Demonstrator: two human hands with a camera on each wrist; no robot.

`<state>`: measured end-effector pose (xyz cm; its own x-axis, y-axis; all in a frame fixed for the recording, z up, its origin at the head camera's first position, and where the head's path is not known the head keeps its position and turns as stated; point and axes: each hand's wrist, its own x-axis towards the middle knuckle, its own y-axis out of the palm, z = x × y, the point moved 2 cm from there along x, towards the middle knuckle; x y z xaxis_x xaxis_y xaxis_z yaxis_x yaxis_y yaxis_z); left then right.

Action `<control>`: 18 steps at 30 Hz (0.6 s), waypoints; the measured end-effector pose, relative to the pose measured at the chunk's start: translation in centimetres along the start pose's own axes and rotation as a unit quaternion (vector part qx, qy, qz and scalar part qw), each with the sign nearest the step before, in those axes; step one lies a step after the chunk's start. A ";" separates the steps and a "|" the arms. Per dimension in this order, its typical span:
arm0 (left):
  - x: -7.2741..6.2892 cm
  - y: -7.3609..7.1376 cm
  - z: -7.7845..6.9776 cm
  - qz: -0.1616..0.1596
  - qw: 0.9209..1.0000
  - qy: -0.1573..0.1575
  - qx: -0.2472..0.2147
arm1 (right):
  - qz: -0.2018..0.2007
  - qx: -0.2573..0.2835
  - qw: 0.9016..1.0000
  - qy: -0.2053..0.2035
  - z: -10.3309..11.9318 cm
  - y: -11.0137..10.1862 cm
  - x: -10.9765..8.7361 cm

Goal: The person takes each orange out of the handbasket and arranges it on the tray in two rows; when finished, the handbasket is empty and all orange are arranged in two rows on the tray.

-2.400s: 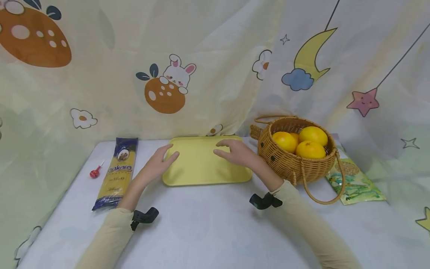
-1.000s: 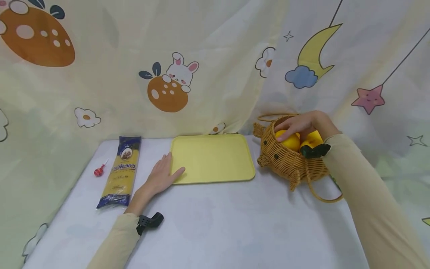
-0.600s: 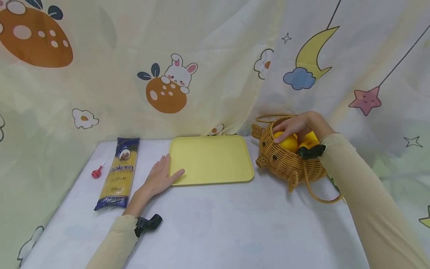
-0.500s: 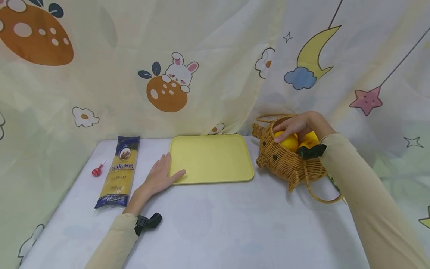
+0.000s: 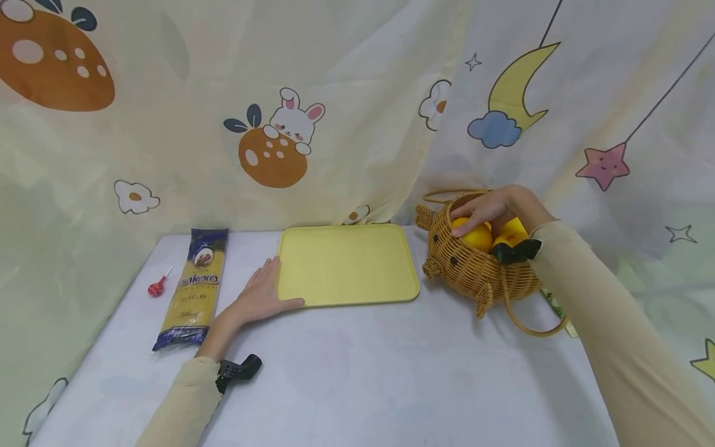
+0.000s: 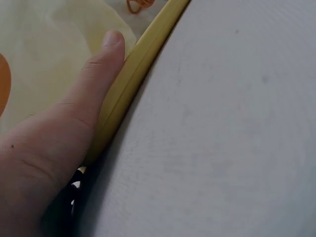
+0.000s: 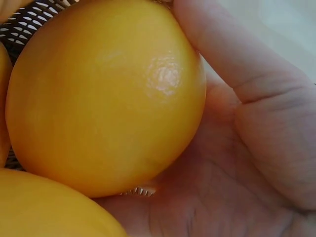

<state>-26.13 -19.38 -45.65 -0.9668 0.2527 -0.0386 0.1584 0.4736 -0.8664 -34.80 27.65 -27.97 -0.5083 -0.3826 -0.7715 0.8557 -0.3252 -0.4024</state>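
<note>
In the head view my left hand [image 5: 261, 295] lies at the left front corner of a yellow tray [image 5: 349, 267]. Its fingers are straight along the left side. The left wrist view shows the thumb lying along the tray's front rim [image 6: 129, 81]. My right hand [image 5: 497, 207] reaches into a wicker pig-shaped basket [image 5: 475, 267] and grips an orange [image 7: 106, 98]. Thumb and palm wrap its side in the right wrist view, while the fingertips are hidden behind it. Another orange [image 7: 44, 207] sits close below the held one.
A blue and gold pasta packet [image 5: 192, 292] lies left of my left hand, with a red lollipop [image 5: 157, 287] beyond it. The basket's loop handle [image 5: 533, 334] droops onto the table. A green packet [image 5: 555, 307] is mostly hidden under my right arm. Printed cloth [image 5: 346, 124] hangs behind.
From over the tray, my right hand has gone right into the basket and taken hold of an orange. My left hand has come down on the tray's corner, its thumb now along the front rim.
</note>
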 end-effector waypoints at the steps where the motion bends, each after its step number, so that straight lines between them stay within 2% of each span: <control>1: -0.1 0.0 0.0 0.000 1.000 -0.001 0.001 | 0.000 -0.001 1.000 0.003 0.1 0.0 0.0; 12: 0.0 -0.4 0.0 -0.018 1.000 0.000 0.014 | -0.014 -0.024 1.000 0.011 0.9 -0.1 -0.3; 18: -0.3 -0.1 -0.1 -0.007 1.000 0.000 0.016 | -0.018 -0.040 0.999 0.001 0.7 0.5 -0.4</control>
<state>-25.83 -19.46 -45.48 -0.9688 0.2463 -0.0267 0.1385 0.4493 -0.8826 -34.26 27.08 -27.49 -0.5381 -0.3706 -0.7570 0.8424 -0.2674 -0.4678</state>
